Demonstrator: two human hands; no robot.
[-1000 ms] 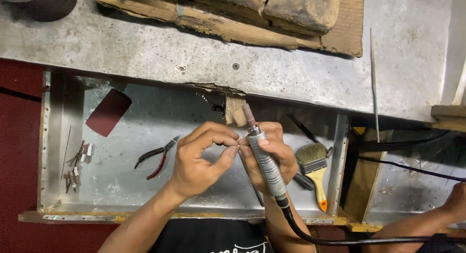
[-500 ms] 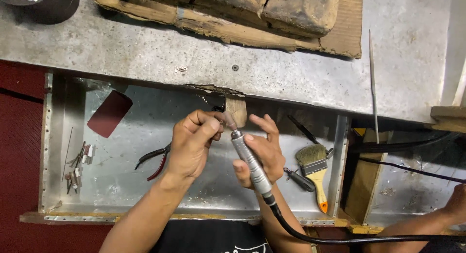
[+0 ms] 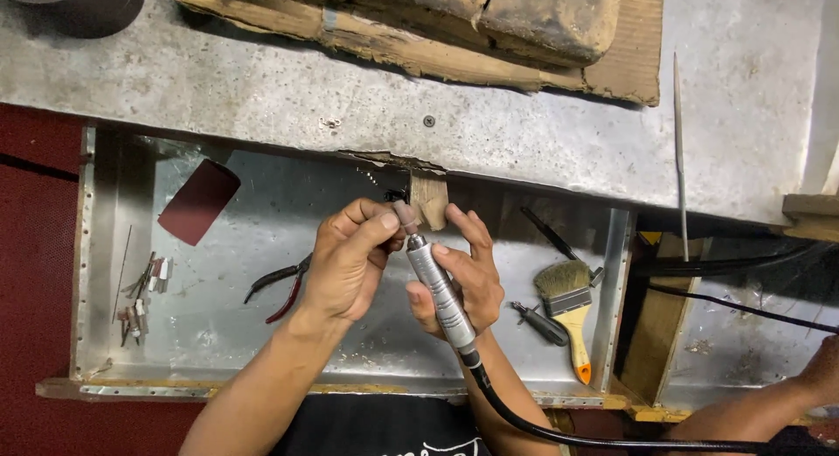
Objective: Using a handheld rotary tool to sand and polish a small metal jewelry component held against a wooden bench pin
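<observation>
A slim silver cylindrical rotary handpiece [image 3: 440, 294], fed by a black flexible cable [image 3: 559, 431], is held in the right hand [image 3: 463, 277] over the shallow sheet-metal tray [image 3: 218, 246] set below the grey metal table [image 3: 262, 97]. The right fingers [image 3: 468, 237] are wrapped around the barrel at mid-length. The left hand [image 3: 350, 264] is closed at the tool's tip, its fingers pressed together on the small brownish abrasive bit [image 3: 404, 215], just in front of a small wooden bench peg [image 3: 428, 198]. Whether a separate workpiece is pinched there cannot be told. The handpiece is judged rigid, light and smooth, so it is best gripped on the barrel, never by the cable. The bit is judged small and easily dropped, and is best taken by the fingertips. In the tray lie red-handled pliers [image 3: 280, 285], a dark red abrasive sheet [image 3: 199, 201] and a yellow-handled flat brush [image 3: 568, 312].
</observation>
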